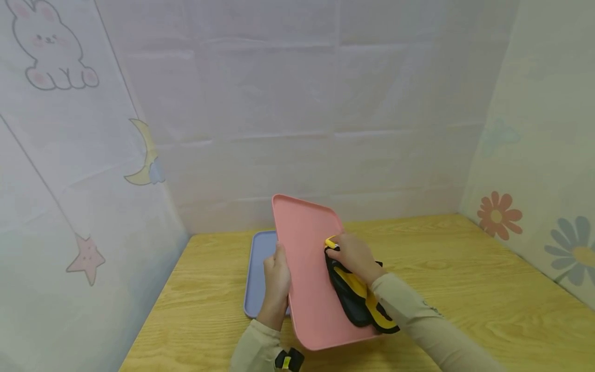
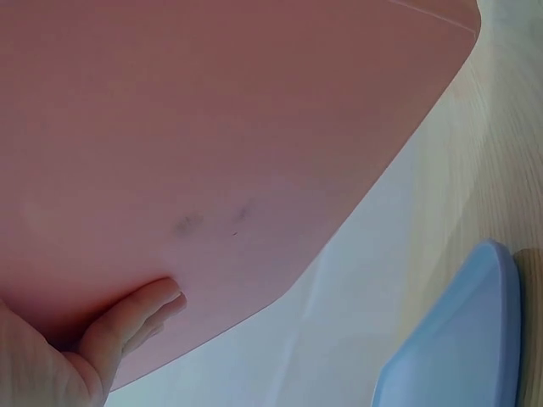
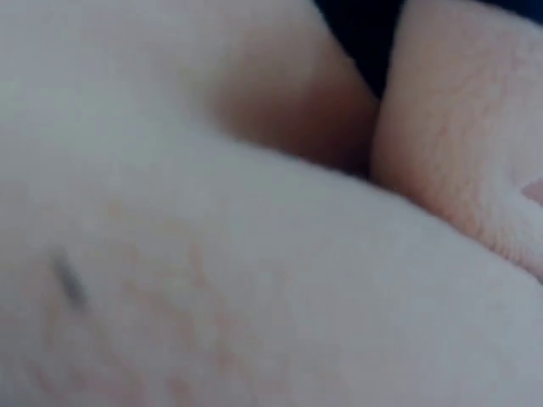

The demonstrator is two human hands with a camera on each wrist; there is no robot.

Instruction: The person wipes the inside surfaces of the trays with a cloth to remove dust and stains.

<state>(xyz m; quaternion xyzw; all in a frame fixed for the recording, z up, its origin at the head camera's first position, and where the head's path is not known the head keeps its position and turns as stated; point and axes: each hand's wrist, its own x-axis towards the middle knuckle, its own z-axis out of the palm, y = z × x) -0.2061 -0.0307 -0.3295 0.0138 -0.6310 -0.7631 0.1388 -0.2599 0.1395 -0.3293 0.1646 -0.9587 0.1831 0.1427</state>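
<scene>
My left hand [image 1: 276,279] grips the left edge of a pink tray [image 1: 302,258], thumb on its face, and holds it tilted up above the table. The left wrist view shows the fingers of that left hand [image 2: 102,348] against the underside of the pink tray [image 2: 254,127], which has a few dark smudges. In front of the tray's face, my right hand [image 1: 355,256] holds a black-and-yellow, slipper-shaped item [image 1: 350,297] by its upper end. The hand covers part of this item, so its exact kind is unclear. Skin of the right hand [image 3: 254,254] fills the right wrist view, blurred.
A blue tray [image 1: 256,279] lies on the wooden table [image 1: 200,299] behind my left hand, partly covered by the pink tray. Pale cloth walls [image 1: 260,103] with printed figures stand at the back and sides.
</scene>
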